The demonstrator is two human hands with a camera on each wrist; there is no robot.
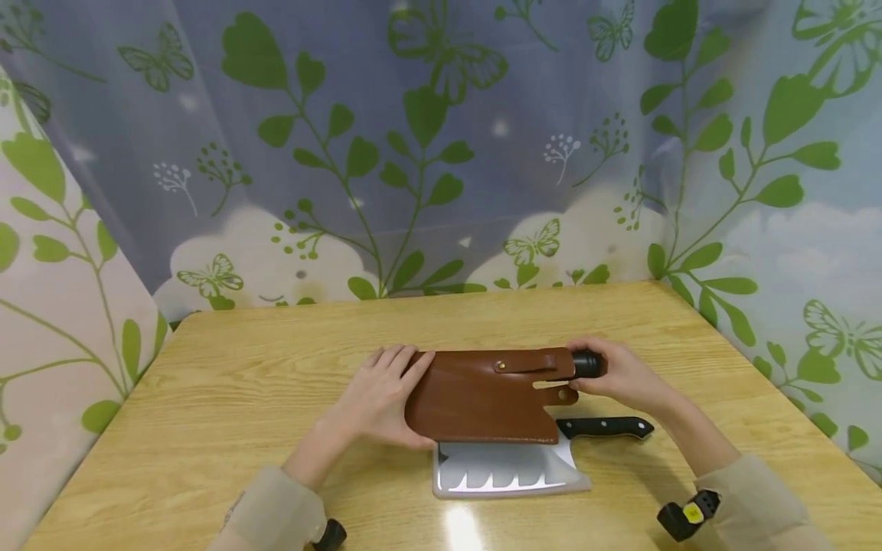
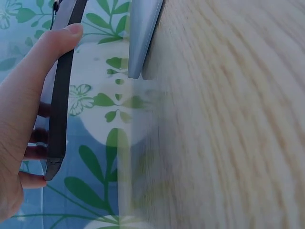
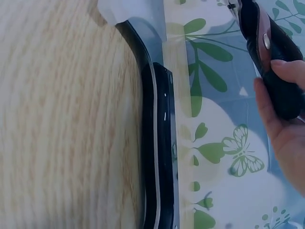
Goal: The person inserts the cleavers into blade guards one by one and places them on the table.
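Note:
A brown leather sheath (image 1: pixel 482 402) with brass snaps is held above the table, covering the blade of a cleaver whose black handle (image 1: pixel 587 363) sticks out at the right. My left hand (image 1: pixel 386 398) grips the sheath's left end, thumb on the lower edge. In the left wrist view the sheath (image 2: pixel 61 105) appears edge-on between thumb and fingers. My right hand (image 1: pixel 623 375) holds the black handle, with thumb and finger on it in the right wrist view (image 3: pixel 283 98). Below lies a second knife with a riveted black handle (image 1: pixel 606 427), its broad blade in a pale grey cover (image 1: pixel 506 463), partly hidden by the sheath.
The wooden table (image 1: pixel 241 398) reaches back to a patterned curtain (image 1: pixel 331 191) with leaves and butterflies. Straps with small black devices (image 1: pixel 682 520) sit at both wrists. The second knife's handle (image 3: pixel 159 143) lies on the table below the right hand.

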